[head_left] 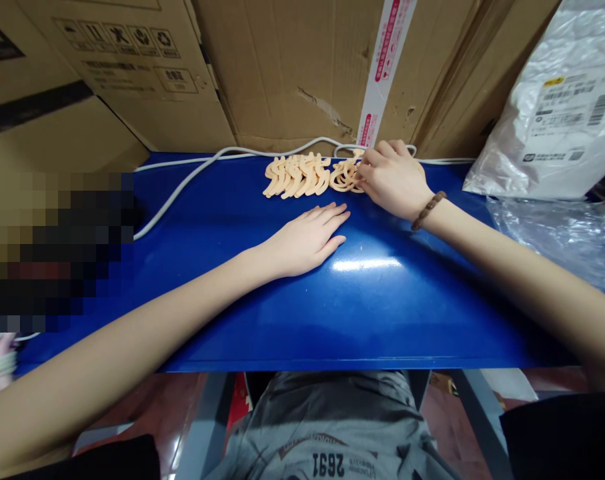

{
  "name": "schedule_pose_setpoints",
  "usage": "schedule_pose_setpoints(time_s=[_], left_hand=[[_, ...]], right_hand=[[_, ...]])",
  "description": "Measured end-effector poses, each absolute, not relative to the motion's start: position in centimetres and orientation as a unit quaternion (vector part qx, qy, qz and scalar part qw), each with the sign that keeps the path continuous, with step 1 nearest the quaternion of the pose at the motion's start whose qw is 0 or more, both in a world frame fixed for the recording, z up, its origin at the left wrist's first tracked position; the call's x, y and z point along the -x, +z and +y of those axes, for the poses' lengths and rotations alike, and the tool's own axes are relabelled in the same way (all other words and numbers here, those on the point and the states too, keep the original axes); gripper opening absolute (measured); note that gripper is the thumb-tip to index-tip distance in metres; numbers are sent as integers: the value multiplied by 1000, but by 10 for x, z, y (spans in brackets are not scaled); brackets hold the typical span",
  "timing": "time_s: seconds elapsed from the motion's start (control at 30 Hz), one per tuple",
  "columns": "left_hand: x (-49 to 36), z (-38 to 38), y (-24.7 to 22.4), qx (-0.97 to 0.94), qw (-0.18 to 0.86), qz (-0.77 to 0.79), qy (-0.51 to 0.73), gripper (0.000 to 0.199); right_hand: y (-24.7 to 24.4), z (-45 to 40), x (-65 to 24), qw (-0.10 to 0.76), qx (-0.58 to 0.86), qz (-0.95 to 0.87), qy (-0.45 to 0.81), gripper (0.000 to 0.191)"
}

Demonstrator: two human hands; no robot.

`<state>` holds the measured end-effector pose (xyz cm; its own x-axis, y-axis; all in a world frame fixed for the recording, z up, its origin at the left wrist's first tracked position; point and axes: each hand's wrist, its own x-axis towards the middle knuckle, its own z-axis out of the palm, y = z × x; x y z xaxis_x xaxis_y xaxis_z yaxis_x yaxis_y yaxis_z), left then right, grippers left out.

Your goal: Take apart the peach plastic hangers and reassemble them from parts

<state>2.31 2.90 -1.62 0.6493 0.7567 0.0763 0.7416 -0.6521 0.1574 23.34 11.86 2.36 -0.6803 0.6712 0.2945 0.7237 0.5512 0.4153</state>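
Note:
My left hand lies flat on the blue table, palm down with the fingers stretched out, holding nothing. Just beyond its fingertips sits a row of curved, pale wooden-looking pieces, set side by side. Ring-shaped pieces of the same colour overlap at the right of that row. Over these rings is my right hand, its fingers bent down and closed among them. The fingertips are partly hidden, so I cannot make out what they grip. A brown bracelet circles the right wrist.
Cardboard boxes stand along the table's back edge. A white cable runs in front of them. At the right are a plastic-wrapped parcel and clear plastic film. A blurred-out area covers the left side.

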Motion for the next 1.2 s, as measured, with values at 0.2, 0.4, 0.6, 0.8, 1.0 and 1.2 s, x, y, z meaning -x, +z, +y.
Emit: schedule_pose_setpoints(time_s=[0.2,0.4,0.6,0.8,1.0,1.2], left_hand=[[-20,27,-18,-906,66,403,109,55],[-16,28,-18,-875,57,391,281,31],[-16,26,-13,-823,152,423,348,30],[-18,24,-11,-793,242,435,350,32],[-19,29,-11,-718,425,420,356,32],[-17,32,-11,-698,448,417,371,30]], right_hand=[[32,93,-243,102,365,-896,-234,39],[17,41,-256,120,298,-920,-224,35],[6,22,-262,152,260,-928,-218,26],[6,20,-261,173,230,-935,-206,26],[4,18,-260,180,203,-945,-184,22],[21,34,-279,244,333,-905,-102,30]])
